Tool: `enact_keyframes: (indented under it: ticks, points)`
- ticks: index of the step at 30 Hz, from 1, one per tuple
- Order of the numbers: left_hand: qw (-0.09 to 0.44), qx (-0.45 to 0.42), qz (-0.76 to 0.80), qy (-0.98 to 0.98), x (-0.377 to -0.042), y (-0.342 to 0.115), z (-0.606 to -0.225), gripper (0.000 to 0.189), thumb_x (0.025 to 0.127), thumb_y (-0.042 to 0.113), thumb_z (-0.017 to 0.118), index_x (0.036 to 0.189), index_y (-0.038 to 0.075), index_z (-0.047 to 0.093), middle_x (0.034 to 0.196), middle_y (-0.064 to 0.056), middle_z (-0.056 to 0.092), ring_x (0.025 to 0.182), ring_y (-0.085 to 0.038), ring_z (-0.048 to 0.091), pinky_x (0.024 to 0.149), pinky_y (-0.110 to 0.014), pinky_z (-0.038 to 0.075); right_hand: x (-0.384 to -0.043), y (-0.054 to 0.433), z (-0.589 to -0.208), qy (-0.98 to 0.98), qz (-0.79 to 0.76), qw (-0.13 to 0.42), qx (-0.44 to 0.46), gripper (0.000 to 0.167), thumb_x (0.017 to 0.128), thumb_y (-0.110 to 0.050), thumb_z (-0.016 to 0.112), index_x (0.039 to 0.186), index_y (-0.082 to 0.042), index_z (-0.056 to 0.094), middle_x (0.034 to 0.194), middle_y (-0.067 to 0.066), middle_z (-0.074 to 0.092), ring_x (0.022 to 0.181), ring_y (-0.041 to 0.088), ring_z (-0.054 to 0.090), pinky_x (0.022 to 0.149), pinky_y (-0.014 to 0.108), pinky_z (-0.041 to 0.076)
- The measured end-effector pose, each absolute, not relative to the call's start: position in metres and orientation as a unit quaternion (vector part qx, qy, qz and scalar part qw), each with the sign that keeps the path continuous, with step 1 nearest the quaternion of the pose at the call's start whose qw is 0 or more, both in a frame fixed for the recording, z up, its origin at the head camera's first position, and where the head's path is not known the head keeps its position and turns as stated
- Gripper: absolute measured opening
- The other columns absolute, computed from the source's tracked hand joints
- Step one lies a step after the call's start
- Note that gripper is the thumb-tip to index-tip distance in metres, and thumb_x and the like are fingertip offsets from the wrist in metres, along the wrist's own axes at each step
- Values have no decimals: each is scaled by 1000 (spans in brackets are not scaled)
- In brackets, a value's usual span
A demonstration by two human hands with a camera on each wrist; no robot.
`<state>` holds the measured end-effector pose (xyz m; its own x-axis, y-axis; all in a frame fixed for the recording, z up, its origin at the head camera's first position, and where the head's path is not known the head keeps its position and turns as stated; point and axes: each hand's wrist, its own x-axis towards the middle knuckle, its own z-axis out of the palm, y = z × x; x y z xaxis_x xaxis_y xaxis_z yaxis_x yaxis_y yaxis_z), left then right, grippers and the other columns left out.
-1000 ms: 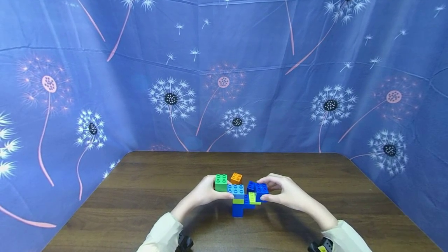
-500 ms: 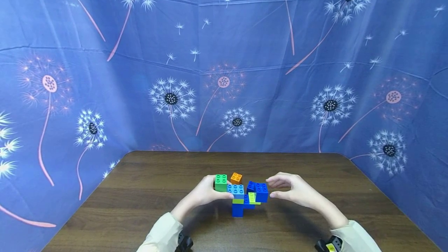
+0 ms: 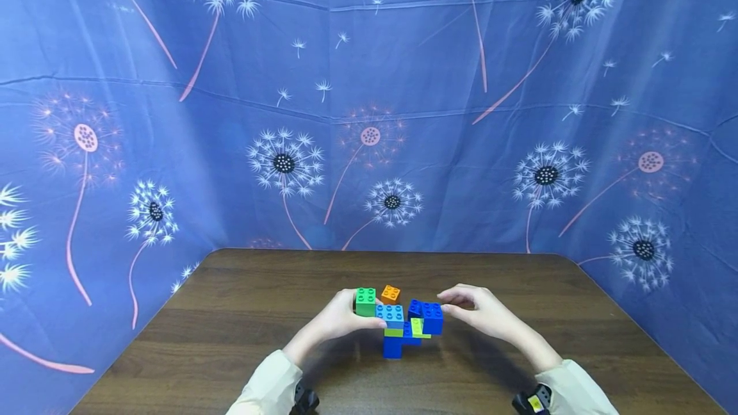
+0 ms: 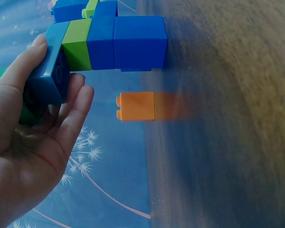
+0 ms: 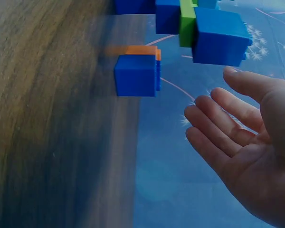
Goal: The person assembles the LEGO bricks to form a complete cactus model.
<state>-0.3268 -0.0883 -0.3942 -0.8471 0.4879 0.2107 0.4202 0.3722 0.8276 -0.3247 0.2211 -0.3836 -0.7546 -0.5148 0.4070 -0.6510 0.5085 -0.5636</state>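
Observation:
My left hand (image 3: 339, 316) grips a joined build of toy building bricks by its light-blue brick (image 3: 390, 317), thumb in front and fingers behind. A green brick (image 3: 366, 302) sits at the build's left end. Under the light-blue brick come a lime brick (image 4: 78, 45) and blue bricks (image 4: 140, 42). A second, thin lime brick (image 5: 187, 23) bears a dark blue brick (image 3: 433, 318) at the right end. My right hand (image 3: 483, 314) holds nothing; its thumb tip lies close to that dark blue brick, fingers relaxed.
Behind the build, a loose orange brick (image 4: 137, 106) and a loose blue brick (image 5: 137, 76) stand on the wooden table (image 3: 259, 287). A blue dandelion-print cloth (image 3: 450, 165) hangs beyond the table's far edge.
My right hand has let go of the dark blue brick and drawn slightly right; its thumb has since moved up nearer its fingers. The left hand keeps its grip on the build.

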Motion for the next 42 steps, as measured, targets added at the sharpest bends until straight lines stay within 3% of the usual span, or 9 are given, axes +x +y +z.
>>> enact_keyframes:
  ticks: [10, 21, 32, 42]
  points:
    - [29, 276, 489, 827, -326, -87, -394, 35, 77, 31, 77, 101, 9, 67, 82, 2, 68, 69, -6, 57, 63, -23, 49, -339, 209, -397, -873, 327, 113, 344, 23, 86, -8, 64, 108, -1, 65, 103, 10, 67, 94, 24, 65, 84, 35, 51]
    - [27, 278, 496, 822, -328, -87, -398, 35, 77, 32, 77, 101, 8, 67, 81, 2, 68, 68, -7, 57, 63, -23, 49, -349, 202, -403, -886, 319, 94, 324, 32, 87, -20, 66, 111, 0, 63, 103, 9, 67, 94, 23, 64, 84, 36, 51]
    - [29, 279, 490, 825, -328, -87, -397, 35, 77, 32, 77, 101, 9, 67, 80, 2, 67, 67, -6, 56, 61, -23, 49, -358, 193, -409, -888, 323, 64, 321, 37, 83, -19, 71, 113, 1, 62, 106, 12, 66, 95, 27, 63, 84, 39, 51]
    - [30, 278, 491, 825, -328, -88, -396, 33, 77, 31, 77, 100, 9, 68, 80, 3, 67, 66, -6, 56, 62, -22, 49, -365, 187, -414, -890, 305, 68, 334, 34, 81, -13, 71, 110, 3, 63, 100, 12, 66, 85, 20, 62, 76, 29, 51]
